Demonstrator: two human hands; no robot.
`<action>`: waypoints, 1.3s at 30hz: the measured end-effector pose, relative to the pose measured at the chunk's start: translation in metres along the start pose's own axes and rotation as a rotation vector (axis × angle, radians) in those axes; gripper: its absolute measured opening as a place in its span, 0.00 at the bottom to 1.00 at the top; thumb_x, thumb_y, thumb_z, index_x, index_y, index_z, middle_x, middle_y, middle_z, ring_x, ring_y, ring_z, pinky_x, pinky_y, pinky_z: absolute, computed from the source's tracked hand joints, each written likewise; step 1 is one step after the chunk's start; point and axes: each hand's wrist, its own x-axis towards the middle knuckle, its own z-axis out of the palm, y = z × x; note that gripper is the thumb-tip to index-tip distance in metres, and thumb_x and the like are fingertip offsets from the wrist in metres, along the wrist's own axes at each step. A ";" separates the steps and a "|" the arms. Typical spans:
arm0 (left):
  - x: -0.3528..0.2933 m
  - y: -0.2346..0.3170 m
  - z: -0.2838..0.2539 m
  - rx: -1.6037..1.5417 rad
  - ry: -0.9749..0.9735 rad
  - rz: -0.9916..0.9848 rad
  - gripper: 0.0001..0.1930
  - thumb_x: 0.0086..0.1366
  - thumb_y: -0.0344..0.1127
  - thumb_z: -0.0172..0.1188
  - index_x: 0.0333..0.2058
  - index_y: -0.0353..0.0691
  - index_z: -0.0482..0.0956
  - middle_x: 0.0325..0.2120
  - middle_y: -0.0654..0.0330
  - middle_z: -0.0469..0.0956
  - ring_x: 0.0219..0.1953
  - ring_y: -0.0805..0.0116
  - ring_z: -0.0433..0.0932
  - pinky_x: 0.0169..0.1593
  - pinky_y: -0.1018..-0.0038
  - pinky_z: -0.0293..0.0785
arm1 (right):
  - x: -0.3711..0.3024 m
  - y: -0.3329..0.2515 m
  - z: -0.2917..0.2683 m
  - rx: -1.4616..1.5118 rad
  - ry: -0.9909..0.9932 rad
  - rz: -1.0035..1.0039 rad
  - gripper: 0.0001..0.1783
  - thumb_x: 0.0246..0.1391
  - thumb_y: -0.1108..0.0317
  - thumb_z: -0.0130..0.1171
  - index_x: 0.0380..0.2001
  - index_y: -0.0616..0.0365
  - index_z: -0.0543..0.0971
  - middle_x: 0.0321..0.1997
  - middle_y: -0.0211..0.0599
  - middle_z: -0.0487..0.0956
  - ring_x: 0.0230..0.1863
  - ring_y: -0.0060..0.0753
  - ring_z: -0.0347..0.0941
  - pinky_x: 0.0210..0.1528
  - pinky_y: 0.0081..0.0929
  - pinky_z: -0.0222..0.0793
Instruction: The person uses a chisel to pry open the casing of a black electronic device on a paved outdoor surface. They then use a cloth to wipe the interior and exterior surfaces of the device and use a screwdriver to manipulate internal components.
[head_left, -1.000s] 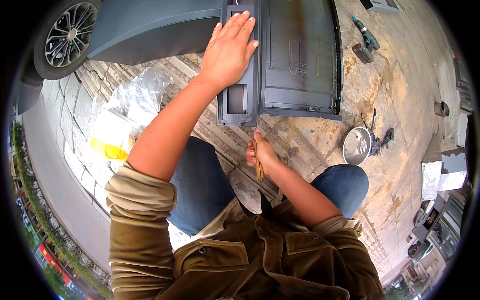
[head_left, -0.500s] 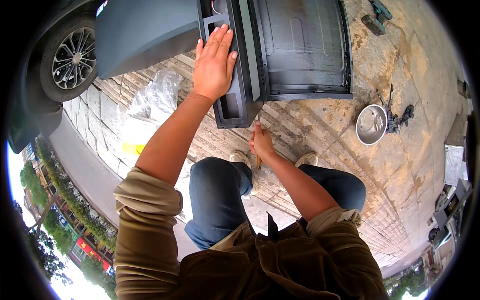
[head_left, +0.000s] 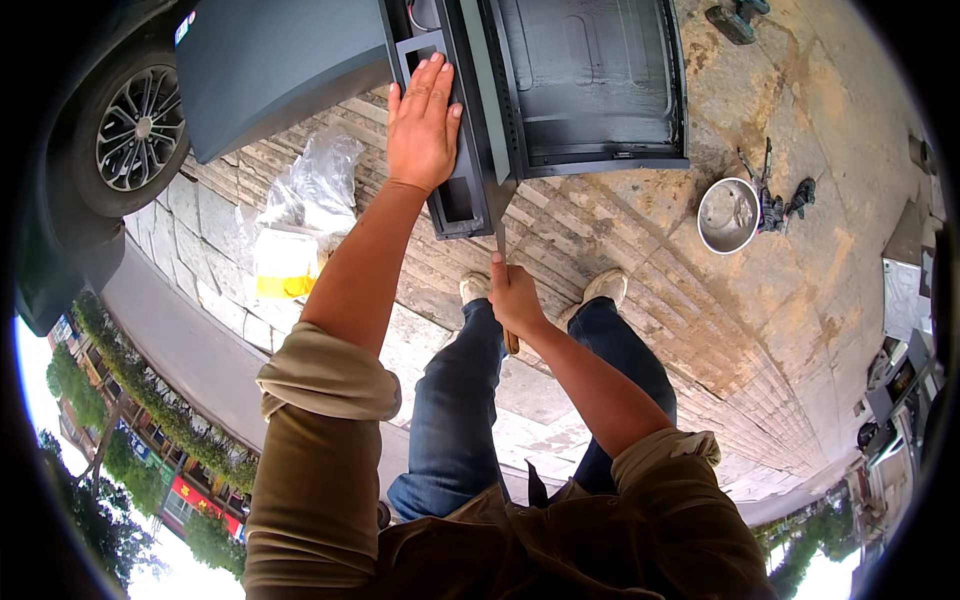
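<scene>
The dark frame [head_left: 477, 180] is braced by the flat left hand [head_left: 422, 135]; at its near end, a blade [head_left: 501, 238] is held in the right grip [head_left: 514, 300], apparently for edge work needing steadiness next.

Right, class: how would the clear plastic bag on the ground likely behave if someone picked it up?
The bag would probably flop, since it lies loosely crumpled. Its see-through film suggests little weight, though I cannot tell whether the white-and-yellow packet is attached.

Outdoors, daylight. You have stained stone paving [head_left: 620, 230] below your right hand [head_left: 515, 298]; grey road [head_left: 180, 340] and green hedge [head_left: 150, 385] well left of your left hand [head_left: 421, 130]; trees [head_left: 95, 525], bright sky [head_left: 195, 572] farther out.
</scene>
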 end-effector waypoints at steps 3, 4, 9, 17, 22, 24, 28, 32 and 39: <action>0.004 0.005 -0.001 0.006 -0.046 -0.012 0.24 0.66 0.35 0.49 0.61 0.44 0.63 0.64 0.61 0.58 0.66 0.61 0.56 0.66 0.55 0.48 | -0.037 0.014 -0.014 -0.171 -0.091 -0.050 0.42 0.61 0.36 0.32 0.17 0.67 0.73 0.20 0.61 0.74 0.30 0.65 0.72 0.34 0.49 0.66; 0.002 0.005 -0.004 0.024 -0.057 -0.021 0.24 0.66 0.34 0.49 0.61 0.44 0.63 0.64 0.60 0.58 0.66 0.61 0.56 0.66 0.55 0.48 | -0.060 0.010 -0.027 -0.147 -0.146 0.015 0.42 0.61 0.36 0.32 0.20 0.67 0.75 0.24 0.64 0.74 0.33 0.69 0.71 0.37 0.50 0.65; 0.001 0.012 -0.015 0.334 -0.151 -0.071 0.26 0.67 0.37 0.47 0.63 0.47 0.60 0.66 0.66 0.55 0.68 0.65 0.52 0.66 0.50 0.47 | -0.152 -0.007 -0.187 0.331 0.146 0.142 0.28 0.64 0.42 0.39 0.38 0.61 0.69 0.15 0.27 0.63 0.11 0.19 0.60 0.13 0.19 0.57; 0.019 0.033 -0.038 0.476 -0.380 -0.180 0.27 0.67 0.39 0.47 0.64 0.47 0.58 0.67 0.66 0.53 0.69 0.67 0.49 0.66 0.50 0.47 | -0.226 -0.020 -0.368 0.362 0.574 0.016 0.09 0.59 0.67 0.53 0.40 0.57 0.68 0.23 0.29 0.68 0.18 0.24 0.68 0.22 0.26 0.68; 0.032 0.032 -0.055 0.458 -0.534 -0.148 0.26 0.68 0.40 0.44 0.64 0.45 0.58 0.67 0.65 0.53 0.69 0.67 0.48 0.68 0.52 0.44 | -0.282 -0.002 -0.427 0.159 0.775 0.179 0.11 0.54 0.68 0.59 0.34 0.59 0.68 0.21 0.30 0.70 0.16 0.26 0.69 0.18 0.25 0.67; 0.046 0.042 -0.059 0.485 -0.678 -0.146 0.26 0.68 0.38 0.41 0.64 0.45 0.57 0.68 0.64 0.51 0.70 0.66 0.47 0.68 0.52 0.42 | -0.316 0.012 -0.461 0.093 0.859 0.294 0.12 0.51 0.69 0.62 0.33 0.60 0.69 0.22 0.32 0.71 0.14 0.26 0.69 0.16 0.25 0.66; 0.074 0.051 -0.071 0.437 -0.837 -0.220 0.27 0.66 0.35 0.39 0.65 0.43 0.57 0.68 0.64 0.50 0.70 0.65 0.45 0.69 0.52 0.37 | -0.351 -0.032 -0.508 0.054 0.967 0.363 0.12 0.50 0.71 0.63 0.32 0.60 0.69 0.22 0.33 0.71 0.14 0.27 0.69 0.15 0.26 0.64; 0.093 0.061 -0.075 0.393 -0.929 -0.355 0.27 0.66 0.39 0.41 0.64 0.43 0.58 0.67 0.63 0.53 0.70 0.65 0.47 0.69 0.52 0.38 | -0.362 -0.066 -0.569 0.041 0.969 0.479 0.13 0.50 0.70 0.63 0.33 0.57 0.68 0.18 0.32 0.69 0.09 0.27 0.66 0.08 0.26 0.58; 0.139 0.141 -0.106 0.219 -0.962 -0.762 0.25 0.66 0.41 0.43 0.61 0.46 0.62 0.63 0.59 0.61 0.62 0.59 0.64 0.61 0.54 0.60 | -0.315 -0.125 -0.720 -0.103 0.991 0.545 0.14 0.53 0.65 0.60 0.35 0.65 0.72 0.15 0.33 0.69 0.07 0.31 0.66 0.07 0.30 0.60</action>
